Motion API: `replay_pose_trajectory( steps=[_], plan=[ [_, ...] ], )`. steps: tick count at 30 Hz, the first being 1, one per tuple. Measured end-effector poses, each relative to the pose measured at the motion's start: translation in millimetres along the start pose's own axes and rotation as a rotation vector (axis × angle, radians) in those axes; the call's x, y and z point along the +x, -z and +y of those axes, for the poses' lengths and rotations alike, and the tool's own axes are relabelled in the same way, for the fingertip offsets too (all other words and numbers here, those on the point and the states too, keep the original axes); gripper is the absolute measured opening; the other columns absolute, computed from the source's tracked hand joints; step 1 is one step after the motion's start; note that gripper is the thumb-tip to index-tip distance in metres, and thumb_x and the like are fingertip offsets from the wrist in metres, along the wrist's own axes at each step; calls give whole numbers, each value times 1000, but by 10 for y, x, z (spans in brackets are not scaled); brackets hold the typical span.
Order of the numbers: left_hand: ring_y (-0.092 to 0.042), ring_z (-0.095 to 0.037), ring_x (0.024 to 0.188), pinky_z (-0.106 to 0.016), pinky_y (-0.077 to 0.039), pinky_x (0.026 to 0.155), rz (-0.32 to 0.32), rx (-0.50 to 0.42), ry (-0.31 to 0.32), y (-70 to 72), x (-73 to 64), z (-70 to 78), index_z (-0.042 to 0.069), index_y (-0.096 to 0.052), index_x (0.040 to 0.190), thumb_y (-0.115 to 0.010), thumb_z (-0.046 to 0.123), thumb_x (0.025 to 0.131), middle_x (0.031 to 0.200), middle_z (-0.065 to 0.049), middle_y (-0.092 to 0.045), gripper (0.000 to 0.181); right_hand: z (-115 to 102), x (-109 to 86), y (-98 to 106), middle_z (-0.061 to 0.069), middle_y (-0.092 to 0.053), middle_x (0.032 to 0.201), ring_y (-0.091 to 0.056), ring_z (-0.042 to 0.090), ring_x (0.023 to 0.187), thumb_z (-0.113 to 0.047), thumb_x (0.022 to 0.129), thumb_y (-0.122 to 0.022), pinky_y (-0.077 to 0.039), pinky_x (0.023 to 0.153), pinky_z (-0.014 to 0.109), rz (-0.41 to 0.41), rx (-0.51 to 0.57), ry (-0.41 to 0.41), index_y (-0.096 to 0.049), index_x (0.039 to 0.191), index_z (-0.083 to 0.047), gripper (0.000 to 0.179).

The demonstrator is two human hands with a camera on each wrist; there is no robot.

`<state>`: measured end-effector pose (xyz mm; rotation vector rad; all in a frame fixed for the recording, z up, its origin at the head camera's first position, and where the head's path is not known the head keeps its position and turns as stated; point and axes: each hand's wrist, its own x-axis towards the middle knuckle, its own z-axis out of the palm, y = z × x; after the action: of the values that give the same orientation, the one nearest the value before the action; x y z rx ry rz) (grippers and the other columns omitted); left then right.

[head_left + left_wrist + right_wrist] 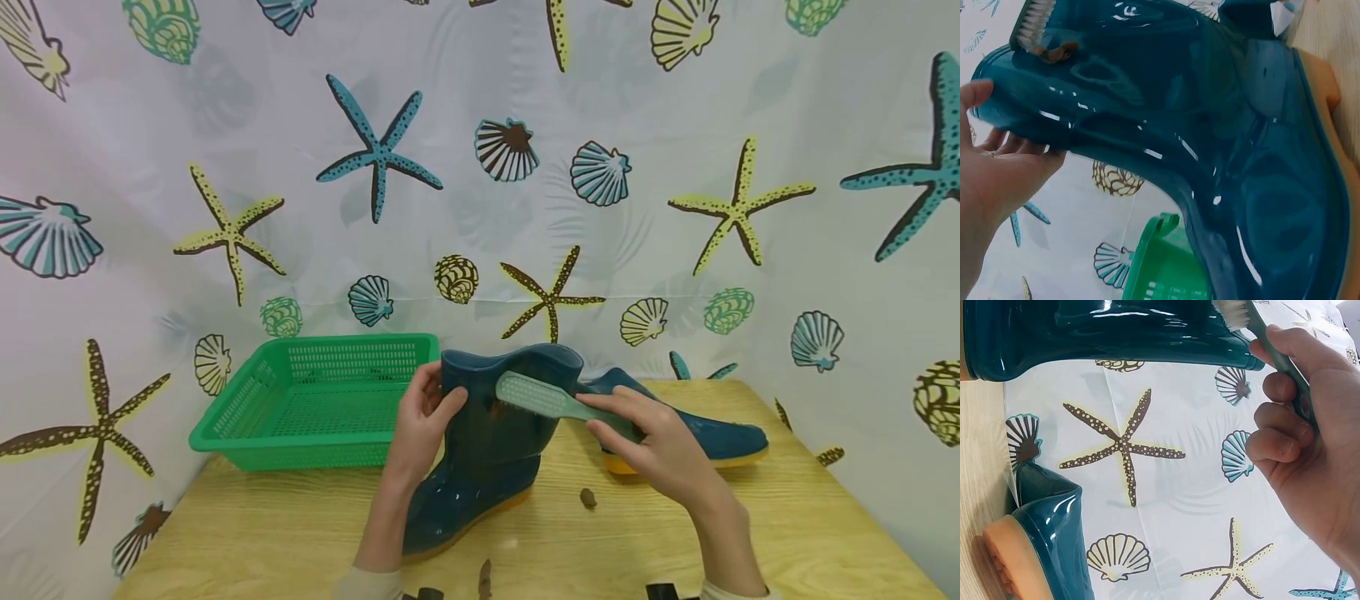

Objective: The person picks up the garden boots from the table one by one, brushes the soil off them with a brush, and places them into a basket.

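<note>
A dark blue-green rubber boot (491, 442) with a tan sole stands on the table in the head view, toe toward the near left. My left hand (418, 417) grips the left side of its shaft near the top, thumb on the near face. In my right hand (660, 442) is a pale green scrub brush (536, 396), held by its handle. The white bristles (1040, 25) face the upper shaft, beside a brown dirt smear (1059, 52) on the rubber. A second boot (720, 433) rests behind my right hand, partly hidden, its toe pointing right.
A green perforated basket (315, 454) sits at the back left of the wooden table (810, 533). Brown clumps (588, 498) lie on the tabletop in front of the boot. A white curtain (465, 208) printed with shells and starfish encloses the back and sides.
</note>
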<state>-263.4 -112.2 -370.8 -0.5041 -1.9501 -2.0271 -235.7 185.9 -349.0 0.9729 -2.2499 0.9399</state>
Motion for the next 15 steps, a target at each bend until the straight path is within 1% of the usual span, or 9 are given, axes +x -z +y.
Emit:
replay_pose_trajectory(
  steps=[3, 4, 6, 8, 9, 10, 11, 13, 15],
  plan=[
    [-59, -20, 121, -30, -49, 100, -49, 55, 18, 61, -8, 3, 12, -52, 135, -64, 17, 97, 129, -10, -60, 40, 9, 7, -34, -13, -50, 81, -39, -1, 66, -1, 88, -71, -38, 58, 18, 16, 5, 20, -69, 125, -16, 40],
    [-59, -23, 120, -33, -50, 99, -68, 79, 26, 79, -12, 2, 12, -52, 135, -65, 17, 97, 128, -12, -60, 40, 12, 8, -43, -13, -50, 81, -38, -1, 66, 0, 88, -71, -37, 58, 18, 20, 6, 22, -69, 125, -15, 40],
    [-57, -27, 125, -39, -50, 102, -88, 149, 56, 103, -22, -1, 12, -49, 140, -66, 23, 96, 135, -12, -58, 48, 15, 12, -57, -13, -51, 82, -38, -1, 66, 0, 88, -71, -37, 58, 18, 21, 8, 25, -69, 125, -15, 40],
    [-61, -31, 111, -39, -52, 92, -109, 207, 69, 110, -20, -8, 9, -52, 133, -66, 28, 97, 119, -17, -61, 43, 13, 18, -71, -13, -51, 82, -38, -1, 66, -1, 88, -71, -37, 58, 18, 21, 6, 28, -69, 125, -16, 40],
    [-60, -32, 102, -38, -52, 85, -115, 230, 73, 108, -19, -10, 7, -54, 128, -65, 31, 97, 109, -18, -60, 41, 12, 22, -78, -13, -51, 83, -37, -1, 66, -1, 88, -71, -37, 59, 18, 20, 3, 33, -68, 126, -16, 41],
    [-59, -32, 95, -37, -51, 80, -113, 242, 78, 103, -16, -15, 8, -55, 124, -65, 33, 97, 103, -17, -59, 38, 9, 27, -85, -13, -51, 83, -37, -1, 66, -1, 88, -71, -37, 59, 18, 18, 0, 39, -68, 126, -17, 41],
    [-61, -30, 93, -35, -51, 78, -106, 239, 82, 98, -12, -18, 9, -57, 121, -65, 34, 97, 100, -15, -60, 36, 5, 32, -93, -14, -50, 82, -36, -1, 65, -2, 89, -71, -37, 59, 18, 16, -6, 46, -68, 126, -17, 41],
    [-59, -28, 81, -33, -48, 71, -103, 202, 66, 90, -4, -21, 10, -58, 111, -64, 31, 98, 88, -14, -57, 26, -1, 42, -109, -14, -49, 83, -34, -2, 64, -3, 89, -71, -36, 59, 18, 12, -24, 63, -68, 127, -18, 41],
    [-64, -23, 85, -32, -51, 73, -95, 170, 60, 90, -2, -23, 13, -61, 113, -64, 29, 98, 94, -11, -64, 22, -6, 51, -122, -14, -50, 85, -34, -2, 65, -4, 89, -72, -37, 59, 17, 8, -48, 83, -68, 127, -19, 41]
  ],
)
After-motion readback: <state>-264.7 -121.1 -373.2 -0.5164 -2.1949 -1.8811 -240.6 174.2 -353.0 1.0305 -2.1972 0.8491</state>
